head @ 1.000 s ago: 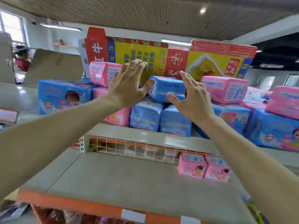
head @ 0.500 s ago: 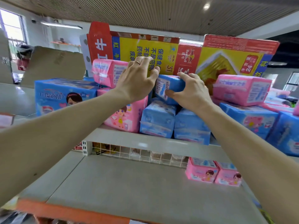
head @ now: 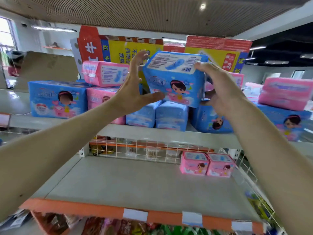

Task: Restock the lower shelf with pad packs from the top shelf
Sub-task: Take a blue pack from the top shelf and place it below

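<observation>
- Whereas a second ago both hands were only reaching in, spread, toward the stack, the blue pad pack (head: pixel 174 82) is now up off the pile and hangs between them, clear of the two upright blue packs (head: pixel 157 114) directly beneath the grip.
- Half a second back it still lay on top of those packs with the fingers closing on it. The pick is therefore done, and I judge that the carry down comes next.
- The left hand (head: pixel 133 92) clasps the pack's left end, with the thumb under the front lower corner and the fingers reaching up behind the end.
- The right hand (head: pixel 221 89) grasps the opposite end, its fingers hooked over the top right corner. How its thumb lies I cannot tell.
- The pack's long axis runs from hand to hand, with the right end sitting a little lower than the left.
- Its printed front with the cartoon girl faces the wearer, and the white barcode panel tips upward and toward the wearer.
- Behind the grip stand the red-and-yellow cartons (head: pixel 122 50), and just outside the left hand lies a pink pack (head: pixel 105 75) on the top shelf (head: pixel 169 133).
- Well below the grip is the lower shelf (head: pixel 144 184), which holds a pair of small pink packs (head: pixel 194 165) down and to the right, under the right forearm's side.
- Its grey surface under the left hand looks to me the likely place to set this pack.
</observation>
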